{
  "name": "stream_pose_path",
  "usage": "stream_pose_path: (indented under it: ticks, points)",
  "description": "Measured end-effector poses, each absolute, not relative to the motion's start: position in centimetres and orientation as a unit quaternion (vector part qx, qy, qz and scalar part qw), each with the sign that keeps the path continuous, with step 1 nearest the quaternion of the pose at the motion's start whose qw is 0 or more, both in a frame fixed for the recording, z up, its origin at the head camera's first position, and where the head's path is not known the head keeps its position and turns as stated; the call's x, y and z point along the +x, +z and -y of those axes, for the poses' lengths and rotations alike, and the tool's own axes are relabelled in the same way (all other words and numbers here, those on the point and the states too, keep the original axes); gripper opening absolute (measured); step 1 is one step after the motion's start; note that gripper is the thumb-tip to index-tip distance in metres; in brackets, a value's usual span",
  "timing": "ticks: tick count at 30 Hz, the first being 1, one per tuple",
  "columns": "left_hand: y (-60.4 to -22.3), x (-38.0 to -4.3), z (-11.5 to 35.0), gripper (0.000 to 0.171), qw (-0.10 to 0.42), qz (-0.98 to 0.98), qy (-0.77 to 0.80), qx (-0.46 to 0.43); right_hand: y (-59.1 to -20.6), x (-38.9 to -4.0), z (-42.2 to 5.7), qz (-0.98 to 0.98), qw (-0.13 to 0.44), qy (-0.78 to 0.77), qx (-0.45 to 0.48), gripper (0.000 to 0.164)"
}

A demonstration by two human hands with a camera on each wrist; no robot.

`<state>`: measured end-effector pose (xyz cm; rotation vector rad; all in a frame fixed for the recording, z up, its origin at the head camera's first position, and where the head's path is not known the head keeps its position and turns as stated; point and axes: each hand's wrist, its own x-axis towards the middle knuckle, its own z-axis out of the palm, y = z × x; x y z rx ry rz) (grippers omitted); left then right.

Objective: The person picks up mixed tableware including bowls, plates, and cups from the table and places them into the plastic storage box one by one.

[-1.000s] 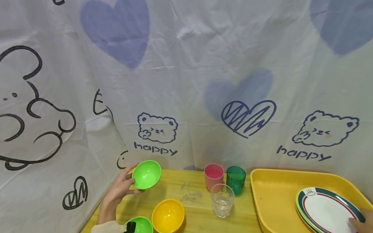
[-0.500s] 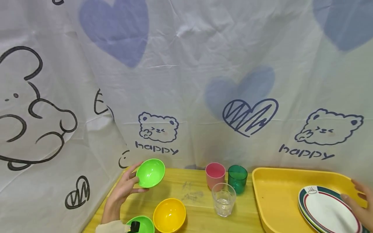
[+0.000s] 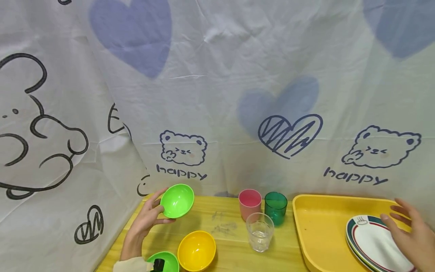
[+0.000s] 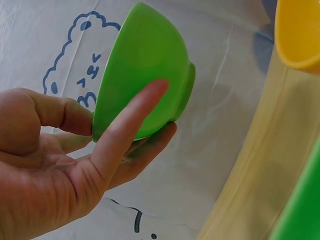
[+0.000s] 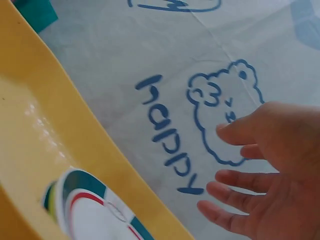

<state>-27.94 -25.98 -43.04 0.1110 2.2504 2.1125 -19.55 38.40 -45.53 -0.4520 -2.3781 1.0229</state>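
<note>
My left hand [image 3: 146, 218] holds a green bowl [image 3: 177, 201] by its rim above the table, its inside tilted toward the head camera. In the left wrist view the thumb pinches the rim of the bowl [image 4: 145, 70] while the other fingers lie along its outer side. Over the right side of the yellow tray [image 3: 319, 223] my right hand [image 3: 412, 234] hovers with fingers spread and nothing in them. Below it, a stack of plates [image 3: 377, 238] lies in the tray, the top one white with a green and red rim.
A yellow bowl [image 3: 196, 251] and a second green bowl [image 3: 166, 260] stand at the table's front. Near the tray are a pink cup [image 3: 249, 204], a green cup [image 3: 276, 207] and a clear glass [image 3: 259, 232]. A printed cloth [image 3: 217, 94] hangs behind.
My right hand has come away from the plates' edge and moved left and up over the tray. The left hand, still holding the green bowl, has shifted slightly right.
</note>
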Motion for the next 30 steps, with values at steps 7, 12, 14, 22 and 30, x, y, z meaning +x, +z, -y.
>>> stream_pose_path:
  ticks: [7, 12, 14, 22, 30]
  points:
    - [-43.4, -28.3, 25.1, 0.07, 0.019, -0.731, 0.681, 0.036, -45.5, -20.0, -37.5, 0.882, 0.244, 0.364, -0.173, 0.069]
    - [-43.4, -28.2, 24.6, 0.068, 0.023, -0.73, 0.682, 0.041, -45.8, -19.9, -37.1, 0.881, 0.262, 0.359, -0.163, 0.069]
    - [-43.4, -28.1, 24.4, 0.068, 0.023, -0.729, 0.682, 0.042, -45.9, -19.9, -36.8, 0.883, 0.273, 0.35, -0.151, 0.068]
    - [-43.0, -27.8, 23.5, 0.07, 0.022, -0.732, 0.679, 0.044, -45.5, -20.3, -35.7, 0.886, 0.255, 0.361, -0.141, 0.067]
    - [-43.0, -27.7, 22.9, 0.07, 0.024, -0.728, 0.683, 0.051, -45.4, -20.1, -35.0, 0.886, 0.257, 0.367, -0.12, 0.069]
